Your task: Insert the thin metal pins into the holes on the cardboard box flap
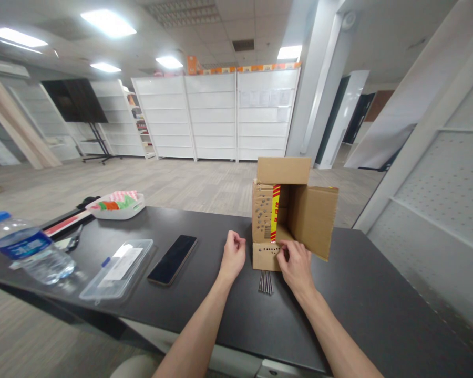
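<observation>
A cardboard box (263,210) stands on the dark table with its opening facing me and its flaps spread. Its lower front flap (266,257) hangs down and has a row of small dark holes. My right hand (295,262) is at the right part of this flap, thumb and fingers pinched together; whatever is between them is hidden. Left of the box, my left hand (234,254) is held closed with curled fingers, apart from the cardboard. I cannot see what is inside it. Several long metal nails (265,282) lie side by side just below the flap.
Left of my hands are a black phone (172,260), a clear plastic case (118,270) with a paper, and a water bottle (27,249). A white basket (116,210) with colourful contents stands farther back. The table (362,294) ends beyond the box; a white panel (437,210) rises at right.
</observation>
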Action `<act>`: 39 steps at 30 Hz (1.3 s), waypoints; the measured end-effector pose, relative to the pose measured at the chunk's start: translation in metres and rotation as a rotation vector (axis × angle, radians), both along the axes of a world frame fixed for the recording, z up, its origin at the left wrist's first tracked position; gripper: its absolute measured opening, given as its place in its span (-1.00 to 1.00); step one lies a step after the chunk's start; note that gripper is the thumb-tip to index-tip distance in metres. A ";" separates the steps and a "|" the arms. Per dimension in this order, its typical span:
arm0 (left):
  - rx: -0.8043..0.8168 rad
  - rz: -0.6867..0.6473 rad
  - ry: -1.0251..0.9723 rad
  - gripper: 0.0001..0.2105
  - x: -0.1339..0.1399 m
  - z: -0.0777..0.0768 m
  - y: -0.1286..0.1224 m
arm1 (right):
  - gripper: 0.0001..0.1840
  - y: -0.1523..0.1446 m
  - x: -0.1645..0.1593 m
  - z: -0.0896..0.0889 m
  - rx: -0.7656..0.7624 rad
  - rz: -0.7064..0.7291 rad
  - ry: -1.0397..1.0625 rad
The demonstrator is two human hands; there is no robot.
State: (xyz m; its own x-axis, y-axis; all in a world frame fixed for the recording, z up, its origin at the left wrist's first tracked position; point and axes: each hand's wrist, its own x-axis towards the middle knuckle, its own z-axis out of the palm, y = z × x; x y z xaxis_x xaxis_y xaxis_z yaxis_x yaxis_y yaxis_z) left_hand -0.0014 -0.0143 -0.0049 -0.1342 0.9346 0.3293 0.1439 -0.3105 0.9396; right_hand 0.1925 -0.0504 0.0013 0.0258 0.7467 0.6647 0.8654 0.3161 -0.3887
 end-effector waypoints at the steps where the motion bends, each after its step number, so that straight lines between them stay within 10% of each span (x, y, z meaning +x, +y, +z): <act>1: -0.001 0.000 0.002 -0.86 0.000 0.000 0.000 | -0.79 0.000 0.000 0.000 0.002 0.000 0.000; 39: -0.004 0.014 -0.010 -0.85 0.001 -0.002 0.001 | -0.70 0.000 0.001 -0.005 -0.023 0.028 -0.030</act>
State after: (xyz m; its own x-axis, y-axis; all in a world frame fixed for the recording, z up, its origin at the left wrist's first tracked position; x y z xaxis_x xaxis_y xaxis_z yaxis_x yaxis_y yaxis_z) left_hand -0.0007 -0.0131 -0.0068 -0.1503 0.9339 0.3245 0.1382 -0.3052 0.9422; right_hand 0.1935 -0.0507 -0.0035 -0.0147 0.7618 0.6477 0.8677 0.3316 -0.3703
